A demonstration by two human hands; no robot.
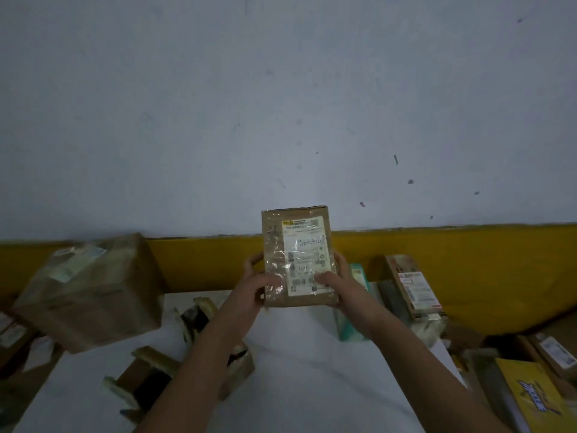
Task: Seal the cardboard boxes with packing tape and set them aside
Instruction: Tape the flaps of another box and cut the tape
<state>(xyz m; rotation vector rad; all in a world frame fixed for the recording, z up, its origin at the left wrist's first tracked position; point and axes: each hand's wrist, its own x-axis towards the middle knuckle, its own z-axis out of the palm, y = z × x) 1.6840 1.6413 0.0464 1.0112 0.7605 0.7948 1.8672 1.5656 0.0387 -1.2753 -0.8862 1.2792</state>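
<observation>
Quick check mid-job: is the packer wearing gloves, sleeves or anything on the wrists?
No gloves: the left hand and right hand are bare. The left forearm and right forearm are bare too, with no sleeve in view. No watch, band or ring shows, though the dim picture could hide a thin one.

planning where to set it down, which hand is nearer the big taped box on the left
Left. The left hand grips the small box at its left edge, the side toward the big box; the right hand grips its right edge, farther off.
</observation>
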